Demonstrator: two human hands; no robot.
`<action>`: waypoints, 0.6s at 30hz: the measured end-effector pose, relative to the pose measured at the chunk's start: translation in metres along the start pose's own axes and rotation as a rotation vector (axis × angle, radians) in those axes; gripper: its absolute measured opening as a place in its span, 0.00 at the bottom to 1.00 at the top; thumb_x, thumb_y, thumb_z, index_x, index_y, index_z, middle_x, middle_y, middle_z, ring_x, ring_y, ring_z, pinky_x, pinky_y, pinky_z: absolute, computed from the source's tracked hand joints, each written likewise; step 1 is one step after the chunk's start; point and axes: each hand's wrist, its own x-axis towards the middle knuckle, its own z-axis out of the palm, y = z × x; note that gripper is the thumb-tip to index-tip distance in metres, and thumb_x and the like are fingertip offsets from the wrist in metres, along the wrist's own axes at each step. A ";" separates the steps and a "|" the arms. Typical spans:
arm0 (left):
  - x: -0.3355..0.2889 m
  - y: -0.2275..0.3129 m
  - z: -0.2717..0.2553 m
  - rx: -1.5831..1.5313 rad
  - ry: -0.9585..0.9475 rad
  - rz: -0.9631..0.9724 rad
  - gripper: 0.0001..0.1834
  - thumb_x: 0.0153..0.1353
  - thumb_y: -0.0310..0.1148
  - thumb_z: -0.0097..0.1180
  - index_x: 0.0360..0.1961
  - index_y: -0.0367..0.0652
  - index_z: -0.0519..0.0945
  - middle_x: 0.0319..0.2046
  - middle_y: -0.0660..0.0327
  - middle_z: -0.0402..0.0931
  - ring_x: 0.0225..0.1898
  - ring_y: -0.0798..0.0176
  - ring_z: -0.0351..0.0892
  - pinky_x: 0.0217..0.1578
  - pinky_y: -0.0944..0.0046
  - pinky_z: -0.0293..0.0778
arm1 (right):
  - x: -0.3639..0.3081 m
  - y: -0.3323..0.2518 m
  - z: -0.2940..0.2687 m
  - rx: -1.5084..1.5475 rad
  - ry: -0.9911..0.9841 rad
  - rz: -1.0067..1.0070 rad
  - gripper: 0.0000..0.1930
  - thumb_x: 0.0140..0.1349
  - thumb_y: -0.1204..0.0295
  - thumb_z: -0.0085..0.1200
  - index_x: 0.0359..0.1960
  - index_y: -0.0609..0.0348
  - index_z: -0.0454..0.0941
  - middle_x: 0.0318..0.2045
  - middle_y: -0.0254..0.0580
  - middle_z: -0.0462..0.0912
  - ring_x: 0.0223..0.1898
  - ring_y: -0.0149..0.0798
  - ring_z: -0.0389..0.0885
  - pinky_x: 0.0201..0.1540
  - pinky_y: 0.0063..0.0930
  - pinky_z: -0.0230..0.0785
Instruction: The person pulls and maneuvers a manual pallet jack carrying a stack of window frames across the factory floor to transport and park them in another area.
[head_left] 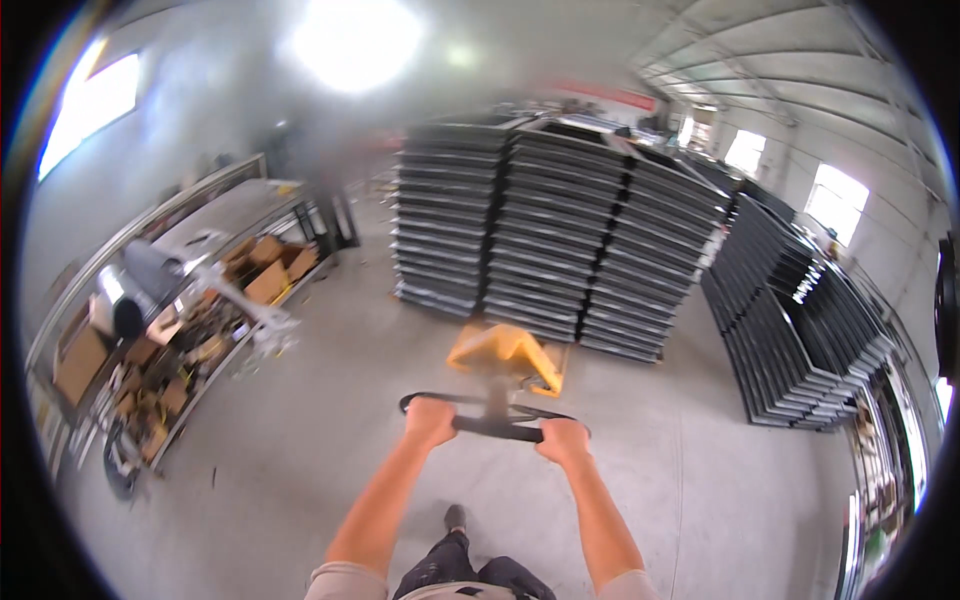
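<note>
Both arms reach forward to the black looped handle (497, 431) of a yellow pallet jack (508, 347). My left hand (430, 421) is wrapped round the handle's left end, and my right hand (563, 440) grips its right end. The jack's yellow body stands just beyond the handle, close against tall stacks of dark grey metal frames (548, 235). Its forks are hidden, apparently beneath the stacks. The handle shaft is blurred.
At left, a metal workbench (215, 213) has cardboard boxes (268, 283) and scraps on its lower level. More dark frames (800, 350) are stacked at right, near a rack (880, 470) along the wall. Grey concrete floor (330, 430) lies between them.
</note>
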 end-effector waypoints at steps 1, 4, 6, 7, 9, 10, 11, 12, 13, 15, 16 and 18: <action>-0.015 0.000 0.005 0.003 -0.015 -0.031 0.07 0.44 0.35 0.56 0.22 0.47 0.84 0.23 0.59 0.81 0.29 0.55 0.82 0.29 0.55 0.73 | -0.012 -0.003 0.001 0.011 -0.004 -0.008 0.10 0.43 0.63 0.56 0.28 0.50 0.82 0.30 0.44 0.83 0.35 0.49 0.82 0.35 0.47 0.73; -0.068 0.009 0.008 0.075 -0.030 -0.076 0.07 0.48 0.36 0.56 0.24 0.49 0.84 0.25 0.61 0.82 0.30 0.56 0.83 0.29 0.54 0.74 | -0.046 -0.013 0.015 -0.012 -0.015 -0.088 0.11 0.42 0.62 0.58 0.27 0.53 0.80 0.28 0.48 0.82 0.35 0.53 0.81 0.38 0.46 0.74; -0.097 0.023 0.012 -0.011 -0.097 -0.173 0.06 0.50 0.38 0.58 0.24 0.51 0.83 0.26 0.63 0.82 0.31 0.58 0.82 0.28 0.52 0.72 | -0.076 -0.016 0.016 -0.047 -0.033 -0.108 0.11 0.41 0.64 0.59 0.26 0.56 0.80 0.26 0.51 0.82 0.33 0.54 0.81 0.37 0.46 0.74; -0.109 0.035 0.009 -0.010 -0.069 -0.164 0.05 0.50 0.39 0.58 0.24 0.53 0.83 0.25 0.64 0.81 0.31 0.58 0.82 0.28 0.52 0.72 | -0.089 -0.006 0.024 0.001 0.011 -0.100 0.11 0.40 0.66 0.60 0.26 0.56 0.80 0.26 0.51 0.82 0.32 0.54 0.81 0.36 0.46 0.73; -0.137 0.048 0.013 -0.139 0.008 -0.130 0.04 0.43 0.35 0.60 0.17 0.50 0.82 0.19 0.61 0.79 0.25 0.55 0.81 0.28 0.53 0.74 | -0.131 -0.021 0.005 0.062 0.024 -0.127 0.11 0.38 0.71 0.60 0.27 0.60 0.79 0.25 0.52 0.81 0.31 0.55 0.81 0.36 0.45 0.73; -0.150 0.062 0.009 -0.131 0.124 -0.170 0.04 0.42 0.36 0.61 0.20 0.51 0.82 0.23 0.63 0.80 0.28 0.56 0.82 0.32 0.53 0.74 | -0.132 0.010 0.032 -0.019 0.100 -0.159 0.12 0.35 0.71 0.59 0.25 0.60 0.79 0.24 0.53 0.80 0.31 0.57 0.80 0.36 0.46 0.72; -0.154 0.068 0.026 -0.106 0.098 -0.160 0.05 0.44 0.37 0.61 0.23 0.51 0.83 0.28 0.65 0.81 0.35 0.58 0.81 0.36 0.55 0.71 | -0.148 -0.001 0.034 0.025 0.109 -0.109 0.12 0.33 0.71 0.58 0.23 0.62 0.78 0.22 0.56 0.79 0.30 0.60 0.79 0.35 0.49 0.70; -0.147 0.077 0.048 -0.098 0.088 -0.123 0.06 0.46 0.37 0.60 0.27 0.52 0.83 0.33 0.66 0.81 0.41 0.59 0.80 0.41 0.56 0.69 | -0.163 0.005 0.038 0.017 0.175 -0.140 0.12 0.33 0.71 0.60 0.22 0.64 0.79 0.22 0.59 0.79 0.29 0.61 0.79 0.33 0.49 0.70; -0.161 0.086 0.038 -0.162 0.031 -0.196 0.07 0.49 0.35 0.58 0.30 0.51 0.85 0.33 0.66 0.81 0.41 0.58 0.80 0.43 0.56 0.67 | -0.181 -0.008 0.021 -0.134 0.058 -0.127 0.17 0.44 0.64 0.59 0.36 0.57 0.78 0.30 0.56 0.81 0.34 0.54 0.81 0.38 0.46 0.72; -0.178 0.091 0.016 -0.196 0.078 -0.289 0.08 0.53 0.31 0.55 0.32 0.48 0.85 0.34 0.62 0.81 0.44 0.57 0.78 0.41 0.58 0.65 | -0.223 -0.060 -0.063 -0.258 0.034 -0.355 0.22 0.56 0.57 0.57 0.49 0.56 0.78 0.37 0.54 0.83 0.37 0.48 0.82 0.40 0.39 0.74; -0.188 0.098 0.007 -0.142 0.173 -0.330 0.08 0.54 0.31 0.55 0.33 0.46 0.85 0.34 0.61 0.81 0.45 0.56 0.77 0.39 0.58 0.65 | -0.226 -0.062 -0.067 -0.276 0.028 -0.367 0.22 0.56 0.57 0.57 0.49 0.56 0.78 0.37 0.54 0.83 0.37 0.48 0.82 0.40 0.39 0.74; -0.195 0.112 -0.015 -0.849 0.456 -0.514 0.14 0.55 0.27 0.52 0.44 0.41 0.78 0.43 0.58 0.76 0.52 0.54 0.72 0.49 0.57 0.62 | -0.224 -0.041 -0.059 -0.151 0.016 -0.247 0.17 0.45 0.64 0.58 0.36 0.61 0.78 0.29 0.57 0.80 0.33 0.55 0.80 0.37 0.44 0.72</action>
